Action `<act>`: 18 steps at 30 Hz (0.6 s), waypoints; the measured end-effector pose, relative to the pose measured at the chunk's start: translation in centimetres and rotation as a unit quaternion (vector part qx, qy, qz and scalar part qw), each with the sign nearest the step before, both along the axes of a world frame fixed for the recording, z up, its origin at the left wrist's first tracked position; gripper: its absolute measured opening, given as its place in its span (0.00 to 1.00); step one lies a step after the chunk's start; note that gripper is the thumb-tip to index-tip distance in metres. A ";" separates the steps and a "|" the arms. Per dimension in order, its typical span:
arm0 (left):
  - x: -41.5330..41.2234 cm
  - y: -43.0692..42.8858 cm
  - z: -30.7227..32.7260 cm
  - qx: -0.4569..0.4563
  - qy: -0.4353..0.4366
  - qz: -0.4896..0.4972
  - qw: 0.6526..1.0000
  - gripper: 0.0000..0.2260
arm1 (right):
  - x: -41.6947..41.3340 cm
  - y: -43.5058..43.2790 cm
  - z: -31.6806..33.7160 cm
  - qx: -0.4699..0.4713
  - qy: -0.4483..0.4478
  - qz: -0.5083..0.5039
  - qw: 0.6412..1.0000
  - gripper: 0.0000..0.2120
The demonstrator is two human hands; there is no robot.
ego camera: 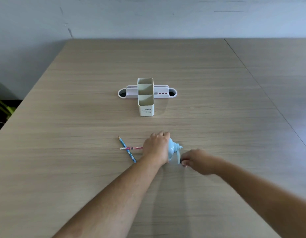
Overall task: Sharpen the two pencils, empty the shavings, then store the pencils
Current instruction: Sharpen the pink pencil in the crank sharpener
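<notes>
A light blue crank sharpener (172, 149) stands on the wooden table (80, 169) near the front middle. My left hand (156, 148) is clamped over its body from the left. My right hand (196, 161) pinches the end of its crank handle (178, 157), which hangs downward. A pink pencil (131, 148) lies level and runs under my left hand toward the sharpener; its inserted end is hidden. A blue pencil (126, 149) with a sharp tip pointing away lies diagonally across the pink one. A cream pencil holder (146, 107) with three compartments stands farther back.
Behind the holder lies a white and lilac tray (166, 93) with oval holes at both ends. A seam between tabletops (262, 86) runs along the right. The table's left edge drops off to a dark floor.
</notes>
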State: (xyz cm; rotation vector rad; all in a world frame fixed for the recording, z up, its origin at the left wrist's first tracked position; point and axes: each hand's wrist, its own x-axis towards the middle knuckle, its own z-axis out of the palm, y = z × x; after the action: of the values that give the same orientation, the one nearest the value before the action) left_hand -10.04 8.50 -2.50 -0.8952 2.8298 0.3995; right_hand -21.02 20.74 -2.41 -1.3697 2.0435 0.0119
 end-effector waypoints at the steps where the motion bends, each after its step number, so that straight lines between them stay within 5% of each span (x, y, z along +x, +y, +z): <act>1: 0.1 0.0 0.0 0.000 0.000 -0.009 1.000 0.27 | -0.8 -0.3 1.4 -0.014 -0.014 0.009 1.000 0.10; 5: 0.1 0.0 0.4 -0.002 -0.007 -0.032 0.999 0.29 | -3.3 -3.8 2.5 -0.104 0.090 -0.062 0.989 0.11; 10: 0.0 0.2 0.2 0.006 -0.002 0.003 1.000 0.28 | -0.6 -3.4 -3.3 -0.039 0.177 -0.084 0.980 0.12; 15: 0.1 0.1 0.1 0.006 0.003 -0.004 1.000 0.26 | 0.5 0.2 0.5 -0.025 0.060 -0.026 0.998 0.12; 18: 0.2 0.0 0.3 0.001 0.001 -0.026 1.000 0.29 | -2.1 -2.5 3.2 -0.082 0.099 -0.048 0.990 0.11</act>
State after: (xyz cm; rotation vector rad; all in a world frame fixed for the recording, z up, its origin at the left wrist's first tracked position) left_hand -9.83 8.50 -2.21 -0.8189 2.8479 0.3968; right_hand -23.13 18.21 0.76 -1.4145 2.3192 -0.0669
